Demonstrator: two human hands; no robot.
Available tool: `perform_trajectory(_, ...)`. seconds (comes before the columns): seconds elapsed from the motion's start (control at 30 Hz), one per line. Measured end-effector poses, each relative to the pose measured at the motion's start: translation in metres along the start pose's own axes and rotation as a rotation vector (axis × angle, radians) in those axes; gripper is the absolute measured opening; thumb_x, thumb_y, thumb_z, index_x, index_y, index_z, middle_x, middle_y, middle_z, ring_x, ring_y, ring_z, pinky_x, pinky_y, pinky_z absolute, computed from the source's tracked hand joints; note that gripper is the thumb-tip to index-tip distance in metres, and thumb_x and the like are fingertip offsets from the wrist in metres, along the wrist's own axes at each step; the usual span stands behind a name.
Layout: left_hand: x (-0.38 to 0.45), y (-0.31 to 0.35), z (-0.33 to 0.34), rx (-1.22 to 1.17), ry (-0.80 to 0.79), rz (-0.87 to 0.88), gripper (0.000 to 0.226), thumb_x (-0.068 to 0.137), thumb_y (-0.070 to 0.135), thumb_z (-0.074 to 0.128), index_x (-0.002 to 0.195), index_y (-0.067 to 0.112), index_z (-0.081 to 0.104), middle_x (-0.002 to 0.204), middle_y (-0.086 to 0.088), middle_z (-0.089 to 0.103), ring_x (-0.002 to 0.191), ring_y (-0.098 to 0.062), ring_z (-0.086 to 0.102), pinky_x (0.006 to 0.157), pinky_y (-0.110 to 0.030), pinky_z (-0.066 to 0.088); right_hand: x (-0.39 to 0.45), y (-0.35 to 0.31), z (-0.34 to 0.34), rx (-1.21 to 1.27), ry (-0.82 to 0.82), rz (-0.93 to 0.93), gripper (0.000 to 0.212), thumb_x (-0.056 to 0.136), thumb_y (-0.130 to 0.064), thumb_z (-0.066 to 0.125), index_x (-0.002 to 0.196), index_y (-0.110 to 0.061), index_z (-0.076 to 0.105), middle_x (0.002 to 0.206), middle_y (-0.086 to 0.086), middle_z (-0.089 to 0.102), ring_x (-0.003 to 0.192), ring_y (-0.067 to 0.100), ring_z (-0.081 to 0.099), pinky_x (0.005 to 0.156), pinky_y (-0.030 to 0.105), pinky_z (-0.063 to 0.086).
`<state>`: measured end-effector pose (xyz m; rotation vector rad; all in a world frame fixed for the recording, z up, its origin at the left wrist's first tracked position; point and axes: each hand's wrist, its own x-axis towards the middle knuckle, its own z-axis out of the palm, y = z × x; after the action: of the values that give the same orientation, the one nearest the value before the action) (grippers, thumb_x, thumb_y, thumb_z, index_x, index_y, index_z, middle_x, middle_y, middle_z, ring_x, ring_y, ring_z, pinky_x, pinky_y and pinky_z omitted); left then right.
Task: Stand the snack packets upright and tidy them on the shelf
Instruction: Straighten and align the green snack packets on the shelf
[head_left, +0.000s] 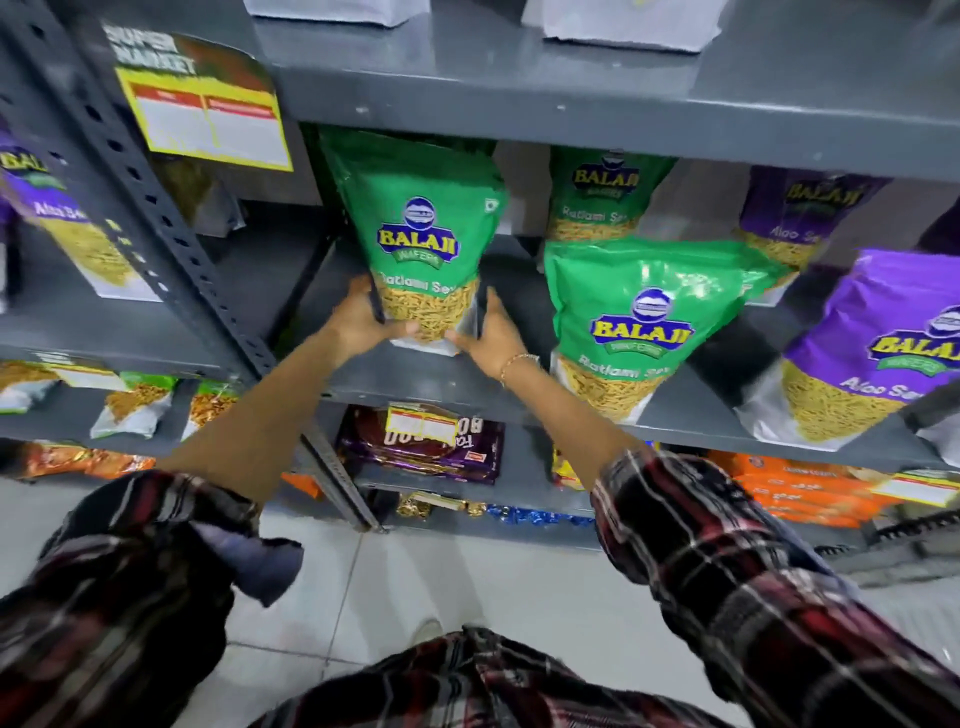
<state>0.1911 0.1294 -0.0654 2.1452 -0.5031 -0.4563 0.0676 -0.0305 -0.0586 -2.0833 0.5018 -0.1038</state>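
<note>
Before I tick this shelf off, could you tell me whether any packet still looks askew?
Yes. The front green packet right of the held green packet leans sideways, and the purple packet beside it tilts too. The left hand and right hand grip the held one's base.

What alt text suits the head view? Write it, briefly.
Both hands, left hand and right hand, grip the base of a tall green Balaji snack pouch standing on a grey metal shelf, beside green and purple pouches.
</note>
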Motion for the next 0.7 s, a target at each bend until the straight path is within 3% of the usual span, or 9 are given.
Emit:
perform_trajectory(0.07,0.006,-0.004,-0.002,-0.03,0.012,0.03,0.061,0.071,0.018,0.08,0.122,0.009,0.05,0.127,-0.009,0.061,0.12,-0.026,0.056,0.103,-0.042,0.045,0.012,-0.004,0.01,0.062,0.068,0.014,0.071,0.079,-0.016,0.071,0.136,-0.003,0.03,0.137,0.019,0.049,0.123,0.033,0.049,0.097,0.031,0.042)
perform_trajectory(0.2,0.002,-0.015,0.0,-0.003,0.107,0.041,0.06,0.067,0.022,0.083,0.115,0.006,0.051,0.114,-0.011,0.069,0.103,-0.025,0.065,0.093,-0.04,0.052,0.018,-0.001,0.019,0.033,0.128,0.054,0.051,0.078,-0.016,0.072,0.117,-0.002,0.042,0.115,0.021,0.063,0.105,0.033,0.06,0.071,0.025,0.042)
perform_trajectory(0.37,-0.025,-0.027,0.002,0.109,0.163,0.155,0.063,0.069,0.033,0.08,0.118,0.005,0.052,0.108,-0.015,0.072,0.096,-0.028,0.069,0.084,-0.042,0.055,-0.006,0.004,0.025,-0.042,0.134,0.039,0.051,0.079,-0.022,0.07,0.118,-0.005,0.042,0.12,0.018,0.064,0.109,0.034,0.06,0.088,0.043,0.05)
perform_trajectory(0.57,-0.059,-0.04,0.0,0.068,0.182,0.219,0.064,0.07,0.03,0.08,0.125,0.008,0.055,0.112,-0.011,0.072,0.101,-0.022,0.068,0.09,-0.036,0.054,-0.041,0.007,0.041,-0.027,0.155,0.011,0.052,0.082,-0.017,0.067,0.125,-0.01,0.039,0.123,0.015,0.063,0.111,0.033,0.06,0.095,0.05,0.05)
perform_trajectory(0.7,-0.064,-0.048,0.0,0.044,0.189,0.217,0.068,0.068,0.033,0.081,0.125,0.01,0.052,0.114,-0.011,0.07,0.1,-0.022,0.067,0.084,-0.033,0.055,-0.058,-0.007,0.041,-0.038,0.096,0.038,0.054,0.086,-0.016,0.062,0.132,-0.009,0.033,0.134,0.016,0.054,0.122,0.034,0.053,0.103,0.049,0.043)
